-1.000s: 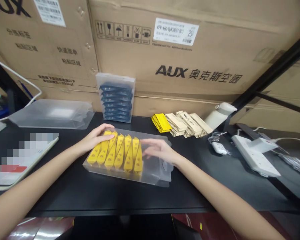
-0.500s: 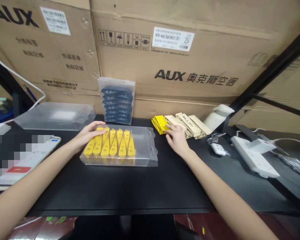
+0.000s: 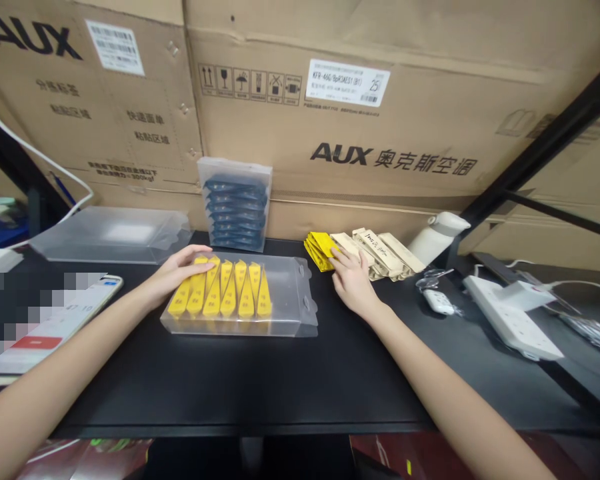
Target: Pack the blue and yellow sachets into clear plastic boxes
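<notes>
A clear plastic box (image 3: 290, 293) lies flat on the black table, its flapped end to the right. Inside it, several yellow sachets (image 3: 227, 300) stand in a row toward the left end. My left hand (image 3: 185, 268) grips the box's far left corner, thumb across the top near the sachets. My right hand (image 3: 353, 279) reaches to a small pile of yellow sachets (image 3: 320, 248), with fingers spread and fingertips touching the pile's right side. Cream sachets (image 3: 377, 248) with handwriting lie beside them, partly behind the fingers.
Behind stands a clear box of dark blue sachets (image 3: 236, 212). Another clear box (image 3: 115, 233) lies at the back left, near a phone (image 3: 80, 313). A white bottle (image 3: 437, 237), an earphone case (image 3: 437, 302) and a power strip (image 3: 513, 323) are at the right. Large cartons (image 3: 260, 133) form the back.
The right hand's fingers have spread over the sachets, where before mainly the index finger was extended. The left hand keeps its place on the box. The view has shifted slightly.
</notes>
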`<state>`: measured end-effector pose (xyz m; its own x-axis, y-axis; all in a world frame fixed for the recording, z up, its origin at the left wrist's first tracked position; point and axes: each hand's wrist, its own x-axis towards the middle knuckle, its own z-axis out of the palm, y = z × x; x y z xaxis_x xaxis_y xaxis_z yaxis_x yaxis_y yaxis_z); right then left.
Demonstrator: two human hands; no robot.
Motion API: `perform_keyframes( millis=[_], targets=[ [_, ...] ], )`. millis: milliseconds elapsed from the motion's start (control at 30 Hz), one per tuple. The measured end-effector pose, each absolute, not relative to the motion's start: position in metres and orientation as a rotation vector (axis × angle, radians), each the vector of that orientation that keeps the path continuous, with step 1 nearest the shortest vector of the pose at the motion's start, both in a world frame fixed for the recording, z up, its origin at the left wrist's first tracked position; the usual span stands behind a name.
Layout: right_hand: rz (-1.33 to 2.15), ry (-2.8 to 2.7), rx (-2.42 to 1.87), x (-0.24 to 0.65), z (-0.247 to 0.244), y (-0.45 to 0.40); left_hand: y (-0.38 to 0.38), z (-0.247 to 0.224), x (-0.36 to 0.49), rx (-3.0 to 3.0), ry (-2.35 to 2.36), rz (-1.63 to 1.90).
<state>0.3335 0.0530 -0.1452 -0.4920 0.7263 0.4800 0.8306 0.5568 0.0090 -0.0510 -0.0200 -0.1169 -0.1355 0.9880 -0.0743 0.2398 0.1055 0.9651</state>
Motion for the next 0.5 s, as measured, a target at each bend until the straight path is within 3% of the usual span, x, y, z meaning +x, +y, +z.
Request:
perform_keyframes(
  millis=[233, 500],
  targets=[
    [-0.366, -2.38, -1.243, 0.326, -0.143, 0.056, -0.019, -0.118, -0.051, 1.284, 1.546, 1.112],
    [-0.074, -1.66, -0.987, 0.321, -0.124, 0.033, -0.019, -0.117, -0.051, 1.227, 1.538, 1.14]
  ],
)
